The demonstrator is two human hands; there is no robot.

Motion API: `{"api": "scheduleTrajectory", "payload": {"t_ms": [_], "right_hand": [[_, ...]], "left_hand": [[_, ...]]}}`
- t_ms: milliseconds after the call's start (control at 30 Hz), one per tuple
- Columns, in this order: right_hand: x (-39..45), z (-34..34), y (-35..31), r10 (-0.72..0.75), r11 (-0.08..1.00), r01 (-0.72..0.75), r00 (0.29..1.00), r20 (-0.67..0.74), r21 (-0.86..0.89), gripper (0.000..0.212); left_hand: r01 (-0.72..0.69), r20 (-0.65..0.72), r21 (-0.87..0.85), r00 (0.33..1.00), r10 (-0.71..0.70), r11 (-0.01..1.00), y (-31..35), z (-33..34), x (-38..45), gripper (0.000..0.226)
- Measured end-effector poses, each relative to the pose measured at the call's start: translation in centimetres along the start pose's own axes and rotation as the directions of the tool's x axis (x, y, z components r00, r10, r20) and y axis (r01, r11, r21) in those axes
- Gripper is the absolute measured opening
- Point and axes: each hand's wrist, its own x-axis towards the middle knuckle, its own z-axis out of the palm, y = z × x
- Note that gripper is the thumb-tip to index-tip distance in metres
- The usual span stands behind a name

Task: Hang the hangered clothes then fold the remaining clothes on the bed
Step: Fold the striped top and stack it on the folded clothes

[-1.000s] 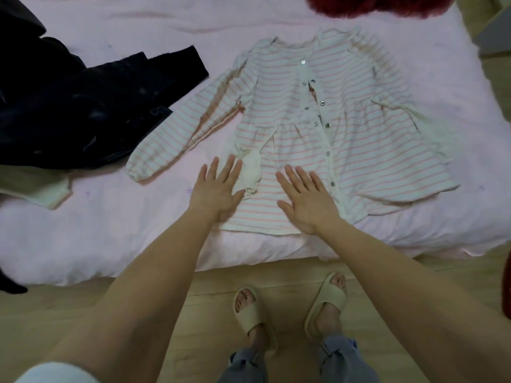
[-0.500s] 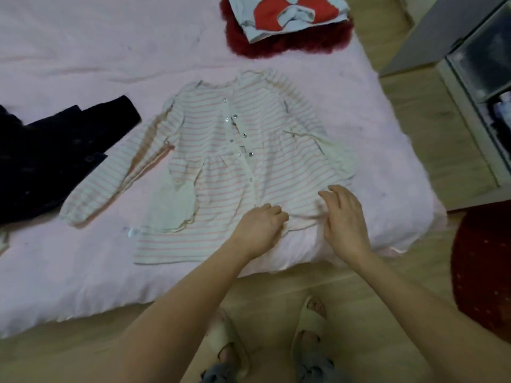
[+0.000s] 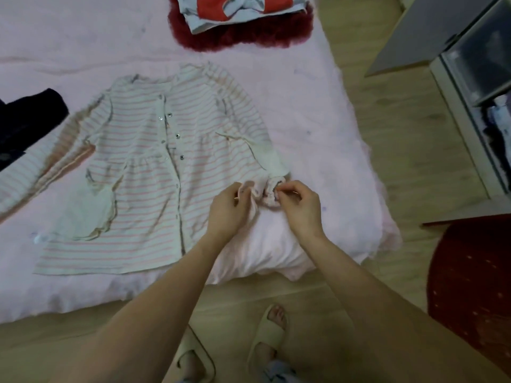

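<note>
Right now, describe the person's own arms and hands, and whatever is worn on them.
Both forearms are bare from elbow to wrist; no sleeve shows on either in this frame. The left hand and the right hand wear no gloves, and no ring, watch or bracelet is visible. The nails look short; polish cannot be told. Lower down, the feet are in cream slide sandals.

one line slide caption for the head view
Both hands, left hand and right hand, pinch the lower right hem of a striped cardigan spread on the pink bed.
</note>
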Motion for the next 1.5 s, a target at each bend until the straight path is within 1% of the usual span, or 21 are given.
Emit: {"api": "scheduleTrajectory", "payload": {"t_ms": [100,167,200,267,300,367,433,500,633,733,800,867,933,1000,1067,1133,1200,1267,1367,1433,1500], "right_hand": [[1.7,-0.2,-0.5,0.205,0.968,-0.2,0.978,-0.021,0.151,0.017],[2.7,0.3,-1.0,0.369,0.894,-0.365,0.929,0.037,0.258,0.029],[3.1,0.5,-1.3,0.406,0.869,-0.414,0.91,0.088,0.272,0.032],[3.9,0.4,-2.1,0.432,0.867,-0.468,0.876,0.213,0.168,0.026],[4.5,0.1,-2.3,0.422,0.894,-0.445,0.873,0.245,0.047,0.026],[6.4,-1.2,-3.2,0.325,0.935,-0.273,0.916,0.235,-0.228,0.024],[8.1,-2.9,-5.1,0.178,0.909,-0.081,0.963,0.204,-0.409,0.014],[9.3,-4.3,-7.1,0.045,0.845,0.044,0.987,0.153,-0.532,0.012],[11.4,-5.6,-9.7,-0.164,0.729,0.102,0.986,-0.028,-0.677,0.03],[13.7,-6.4,-11.4,-0.284,0.817,0.073,0.914,-0.29,-0.572,0.042],[13.9,-6.4,-11.0,-0.311,0.856,0.114,0.893,-0.326,-0.504,0.054],[11.7,-5.5,-8.7,-0.251,0.866,0.138,0.951,-0.179,-0.481,0.059],[8.1,-4.2,-5.8,-0.129,0.909,0.134,0.991,0.038,-0.395,0.043],[4.4,-2.9,-3.7,-0.016,0.959,0.072,0.98,0.201,-0.275,0.034],[1.6,-1.5,-2.6,0.089,0.982,-0.027,0.94,0.33,-0.187,0.052],[0.1,-0.2,-2.3,0.142,0.981,-0.085,0.929,0.341,-0.176,0.063],[-0.5,0.8,-2.2,0.148,0.979,-0.111,0.964,0.222,-0.171,0.054],[-0.7,1.4,-2.5,0.103,0.979,-0.077,0.986,0.134,-0.19,0.034],[-0.9,1.7,-2.8,0.031,0.972,-0.008,0.995,0.095,-0.237,0.025],[-0.9,1.2,-2.8,-0.005,0.972,0.016,0.999,0.047,-0.234,0.024],[-0.6,0.2,-2.6,-0.066,0.965,0.069,0.998,0.021,-0.254,0.021]], "left_hand": [[0.17,0.034,-0.114,0.985,-0.167,0.979,-0.3,-1.1,0.9,0.042],[0.169,0.052,-0.093,0.985,-0.165,0.981,0.1,-1.3,1.2,0.043],[0.16,0.064,-0.052,0.986,-0.157,0.986,0.6,-1.2,1.4,0.042],[0.136,0.081,0.028,0.987,-0.138,0.99,1.5,-1.1,1.6,0.043],[0.125,0.082,0.066,0.988,-0.131,0.99,1.7,-1.0,1.5,0.046],[0.124,0.084,0.127,0.987,-0.136,0.984,2.1,-1.1,1.7,0.046],[0.122,0.119,0.21,0.982,-0.149,0.97,2.7,-1.3,2.2,0.03],[0.057,0.181,0.37,0.974,-0.132,0.927,3.8,-1.5,2.8,0.012],[-0.109,0.341,0.529,0.935,-0.093,0.842,6.4,-1.3,4.5,0.031],[-0.204,0.371,0.585,0.928,-0.035,0.785,7.7,-0.9,5.2,0.015],[-0.188,0.304,0.504,0.952,0.031,0.843,7.5,-0.9,5.2,0.012],[-0.093,0.185,0.291,0.982,0.04,0.952,6.4,-1.0,4.6,0.015],[0.039,0.093,0.034,0.995,-0.042,0.999,5.3,-1.0,3.9,0.02],[0.159,0.106,-0.155,0.984,-0.143,0.975,4.6,-1.2,3.4,0.025],[0.227,0.179,-0.24,0.966,-0.187,0.944,4.2,-1.4,3.2,0.026],[0.246,0.239,-0.274,0.954,-0.182,0.93,4.3,-1.8,3.3,0.03],[0.232,0.242,-0.282,0.956,-0.165,0.931,4.5,-2.2,3.1,0.035],[0.185,0.207,-0.231,0.969,-0.138,0.955,4.6,-2.6,2.9,0.03],[0.027,0.171,0.031,0.985,-0.032,0.999,3.8,-3.5,2.8,0.01],[-0.101,0.242,0.169,0.969,0.059,0.98,3.4,-4.2,2.8,0.008],[-0.169,0.324,0.213,0.941,0.094,0.962,3.5,-4.4,2.8,0.018]]}}
